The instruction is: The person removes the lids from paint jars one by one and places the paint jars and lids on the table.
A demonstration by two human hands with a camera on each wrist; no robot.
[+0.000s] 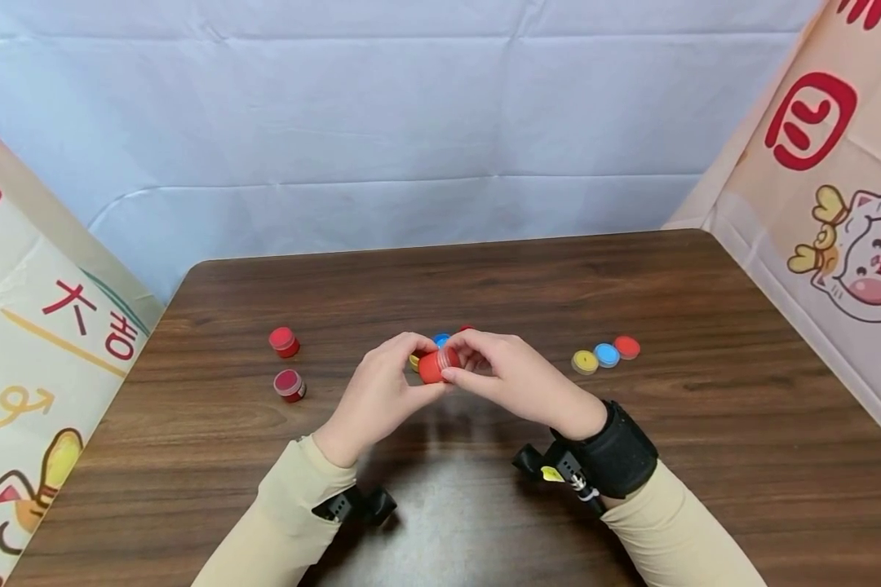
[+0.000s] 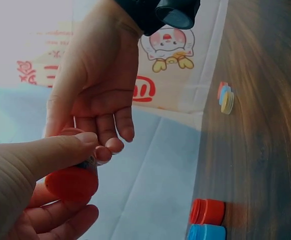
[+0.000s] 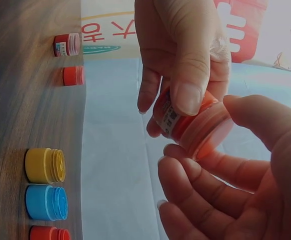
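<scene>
Item, in hand: one orange jar (image 1: 431,368), raised above the middle of the desk (image 1: 440,530) and tipped on its side, lid end to the right. Translucent lid (image 3: 208,132), in place on the jar. Paper label (image 3: 169,122) round the body, white with dark printed characters, partly under a thumb; wording not legible with certainty.

Left hand (image 1: 385,383): clamped on the jar's body, thumb and fingers on opposite sides. Right hand (image 1: 517,383): thumb and fingertips together on the lid's rim. Black strap (image 1: 617,452) at the right wrist.

Items, uncapped, in a row beyond the hands: yellow jar (image 3: 37,165), nearest; blue jar (image 3: 39,202), next; red jar (image 3: 43,233), farthest.

Items, right side of desk, in a slanting row: yellow lid (image 1: 584,362), blue lid (image 1: 607,355), red lid (image 1: 627,347), the last farthest and rightmost.

Items, left side, lidded: scarlet jar (image 1: 285,342), far; crimson jar (image 1: 289,386), near, bearing a pale label, print too small to read.

Hangings: left cloth (image 1: 37,269), red characters 大吉; right cloth (image 1: 800,212), red framed emblem and cartoon cat (image 1: 869,253); plain pale cloth (image 1: 382,122) at the far side.
</scene>
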